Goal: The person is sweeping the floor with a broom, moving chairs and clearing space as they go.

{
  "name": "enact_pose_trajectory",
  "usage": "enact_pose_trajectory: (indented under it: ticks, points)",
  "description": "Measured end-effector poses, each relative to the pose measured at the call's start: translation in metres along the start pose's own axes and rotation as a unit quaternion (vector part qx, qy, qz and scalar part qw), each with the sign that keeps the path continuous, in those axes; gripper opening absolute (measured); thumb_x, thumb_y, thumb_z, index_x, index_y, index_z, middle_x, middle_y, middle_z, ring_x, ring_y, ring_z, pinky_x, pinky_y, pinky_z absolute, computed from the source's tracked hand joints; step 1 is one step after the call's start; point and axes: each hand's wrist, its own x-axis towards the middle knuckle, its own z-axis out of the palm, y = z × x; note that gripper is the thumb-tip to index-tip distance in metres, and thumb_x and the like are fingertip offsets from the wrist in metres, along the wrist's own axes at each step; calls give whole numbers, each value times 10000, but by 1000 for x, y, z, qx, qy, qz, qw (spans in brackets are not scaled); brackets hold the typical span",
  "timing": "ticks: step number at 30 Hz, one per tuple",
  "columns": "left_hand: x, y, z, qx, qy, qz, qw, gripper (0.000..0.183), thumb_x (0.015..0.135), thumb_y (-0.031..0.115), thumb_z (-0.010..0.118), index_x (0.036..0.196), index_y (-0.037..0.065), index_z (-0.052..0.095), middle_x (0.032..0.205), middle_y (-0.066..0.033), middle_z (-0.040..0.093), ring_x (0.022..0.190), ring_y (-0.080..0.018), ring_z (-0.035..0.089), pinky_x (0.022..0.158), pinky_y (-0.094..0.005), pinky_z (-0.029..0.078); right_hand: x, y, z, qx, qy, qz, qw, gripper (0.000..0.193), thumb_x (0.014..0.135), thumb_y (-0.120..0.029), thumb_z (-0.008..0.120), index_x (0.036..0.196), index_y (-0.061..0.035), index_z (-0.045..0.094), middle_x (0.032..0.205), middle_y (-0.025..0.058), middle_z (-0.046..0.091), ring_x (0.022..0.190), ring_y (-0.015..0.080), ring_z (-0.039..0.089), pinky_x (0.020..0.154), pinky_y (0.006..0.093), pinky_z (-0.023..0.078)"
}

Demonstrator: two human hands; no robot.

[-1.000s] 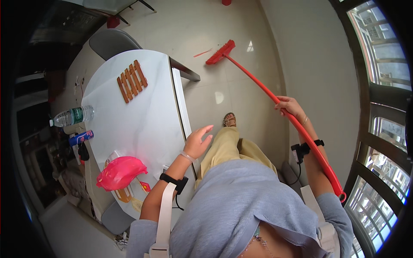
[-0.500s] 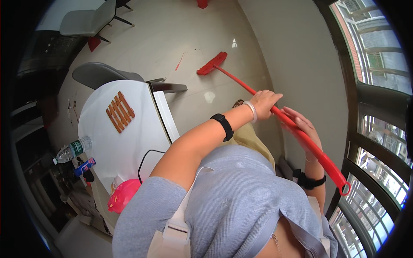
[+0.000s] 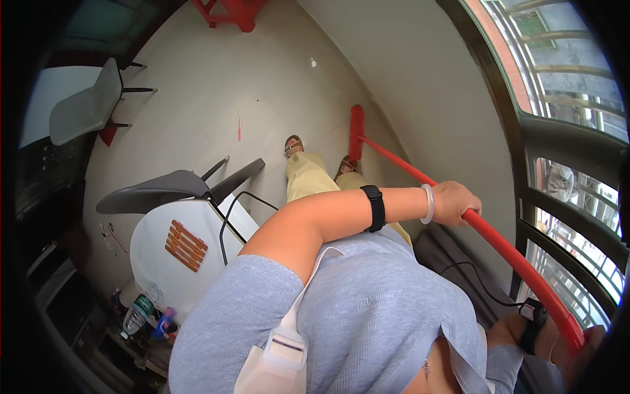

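A red broom (image 3: 508, 251) slants across the right side, its bristled head (image 3: 356, 131) on the floor close to the wall and beside my right foot (image 3: 346, 169). My left hand (image 3: 454, 202) is wrapped round the middle of the handle, with a pale bangle and a black band on that arm. At the handle's top end, low on the right, my right hand (image 3: 588, 351) is closed about it; shadow and the picture's rim hide part of its fingers.
On my left, a white table (image 3: 154, 243) carries a slatted wooden trivet (image 3: 186, 245). A bottle (image 3: 140, 312) stands near its edge. Beyond are a dark grey chair (image 3: 154, 190), a light grey chair (image 3: 88, 105) and a red stool (image 3: 239, 13). Wall and barred windows run along the right.
The broom head has come nearer, toward the wall and my foot. My left hand has moved right; my right hand has gone from the middle of the handle to its top end. My view has turned.
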Motion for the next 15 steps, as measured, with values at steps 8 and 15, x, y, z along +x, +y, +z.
enact_pose_trajectory:
  ticks: [8, 15]
  points:
    - [-39, -101, -89, 101, -17, -104, 989, 146, 726, 88, 577, 862, 142, 584, 765, -72, 618, 764, -279, 587, 669, -386, 453, 109, 146, 111, -160, -68, 92, 981, 267, 738, -323, 723, 704, -105, 573, 562, -31, 514, 448, 70, 493, 477, 191, 406]
    - [-109, -108, -197, 109, 154, -137, 973, 155, 710, 25, 579, 848, 96, 574, 761, -87, 623, 753, -283, 594, 641, -376, 465, 142, 185, 136, -70, -41, 54, 995, 247, 710, -253, 730, 610, -127, 542, 485, -64, 472, 414, 40, 466, 459, 165, 387]
